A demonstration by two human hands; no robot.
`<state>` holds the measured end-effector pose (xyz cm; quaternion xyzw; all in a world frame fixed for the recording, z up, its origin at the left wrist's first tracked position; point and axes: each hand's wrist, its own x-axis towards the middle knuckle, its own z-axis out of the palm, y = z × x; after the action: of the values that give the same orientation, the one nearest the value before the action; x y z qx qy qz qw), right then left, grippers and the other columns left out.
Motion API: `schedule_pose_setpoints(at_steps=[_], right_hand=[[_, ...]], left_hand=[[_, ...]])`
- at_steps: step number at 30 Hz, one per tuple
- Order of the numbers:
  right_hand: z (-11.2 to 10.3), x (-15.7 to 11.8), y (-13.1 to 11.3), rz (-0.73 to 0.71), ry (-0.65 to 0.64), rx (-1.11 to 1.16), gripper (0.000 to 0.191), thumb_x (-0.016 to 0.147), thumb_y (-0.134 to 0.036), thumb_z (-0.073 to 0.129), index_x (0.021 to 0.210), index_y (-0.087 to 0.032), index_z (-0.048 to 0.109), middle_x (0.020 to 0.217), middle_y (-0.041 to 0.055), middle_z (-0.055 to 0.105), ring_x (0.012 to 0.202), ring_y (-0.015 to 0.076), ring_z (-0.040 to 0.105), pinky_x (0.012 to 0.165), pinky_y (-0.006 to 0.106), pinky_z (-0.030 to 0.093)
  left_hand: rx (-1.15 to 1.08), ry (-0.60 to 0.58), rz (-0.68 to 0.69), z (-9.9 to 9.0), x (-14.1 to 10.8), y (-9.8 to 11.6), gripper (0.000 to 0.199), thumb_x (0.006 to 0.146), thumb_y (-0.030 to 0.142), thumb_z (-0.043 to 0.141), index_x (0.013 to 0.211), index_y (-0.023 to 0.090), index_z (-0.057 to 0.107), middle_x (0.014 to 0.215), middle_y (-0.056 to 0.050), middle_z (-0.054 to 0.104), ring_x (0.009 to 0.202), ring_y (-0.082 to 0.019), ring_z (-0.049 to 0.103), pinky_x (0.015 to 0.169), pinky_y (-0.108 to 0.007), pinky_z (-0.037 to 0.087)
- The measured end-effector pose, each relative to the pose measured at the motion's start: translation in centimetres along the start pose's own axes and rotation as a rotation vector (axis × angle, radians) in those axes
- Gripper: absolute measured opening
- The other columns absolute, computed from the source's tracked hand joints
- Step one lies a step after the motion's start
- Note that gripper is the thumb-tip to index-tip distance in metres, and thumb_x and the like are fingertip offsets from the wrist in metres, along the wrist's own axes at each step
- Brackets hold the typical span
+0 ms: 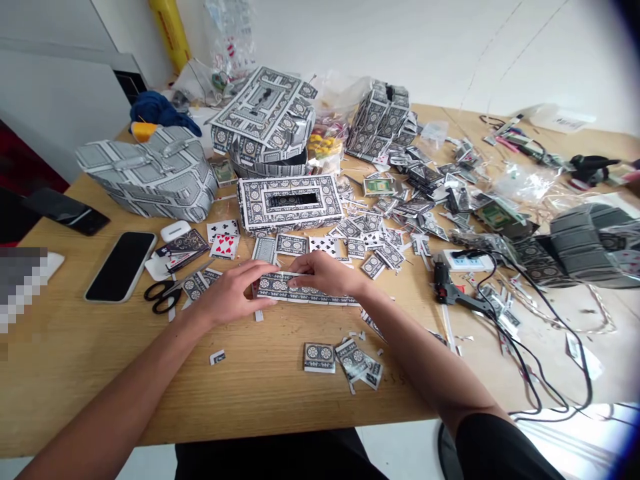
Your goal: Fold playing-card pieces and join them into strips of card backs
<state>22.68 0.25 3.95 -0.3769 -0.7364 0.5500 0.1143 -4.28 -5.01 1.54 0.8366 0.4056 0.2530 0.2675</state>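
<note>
Holding one card strip (306, 294): left hand (235, 292), right hand (327, 272) (scissors (179, 285), one pair).

The card strip (278, 287) is patterned in black and white with round rosettes; at twelve o'clock from it, the slotted box (295, 217) is covered in similar rosettes; at ten (beyond a card (225, 247) printed with red hearts), the bag (160, 177) is banded in greys; at nine, the phone (121, 267) is faced in black; at eleven, the cylinder (171, 32) is coloured yellow.
</note>
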Motion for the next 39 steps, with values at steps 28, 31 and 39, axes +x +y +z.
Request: schedule_pose_setpoints(at_steps=[28, 31, 39], right_hand=[[0.2, -0.9, -2.0, -0.016, 0.146, -0.280, 0.012, 0.090, -0.030, 0.074, 0.090, -0.019, 0.071, 0.083, 0.0011, 0.069, 0.075, 0.0156, 0.054, 0.070, 0.029, 0.035], [0.8, -1.0, -2.5, 0.019, 0.211, -0.377, 0.010, 0.091, -0.029, 0.075, 0.092, -0.019, 0.072, 0.085, 0.0032, 0.071, 0.075, 0.0167, 0.055, 0.071, 0.030, 0.036], [1.6, -1.1, -2.9, 0.071, 0.258, -0.507, 0.020, 0.097, -0.028, 0.072, 0.114, -0.020, 0.076, 0.096, 0.0097, 0.079, 0.085, 0.0237, 0.065, 0.076, 0.033, 0.038]], left_hand=[[-0.551, 0.268, -0.359, -0.4, 1.2, -0.2, 0.039, 0.081, 0.052, 0.086, 0.093, 0.018, 0.070, 0.091, -0.004, 0.074, 0.073, -0.015, 0.068, 0.070, -0.028, 0.060], [-0.562, 0.296, -0.355, -0.3, 1.2, -0.3, 0.039, 0.080, 0.052, 0.088, 0.091, 0.018, 0.071, 0.090, -0.005, 0.075, 0.077, -0.017, 0.070, 0.074, -0.030, 0.062], [-0.571, 0.317, -0.372, -0.2, 1.1, -0.2, 0.040, 0.076, 0.049, 0.091, 0.092, 0.018, 0.074, 0.096, -0.006, 0.078, 0.083, -0.019, 0.074, 0.080, -0.034, 0.064]])
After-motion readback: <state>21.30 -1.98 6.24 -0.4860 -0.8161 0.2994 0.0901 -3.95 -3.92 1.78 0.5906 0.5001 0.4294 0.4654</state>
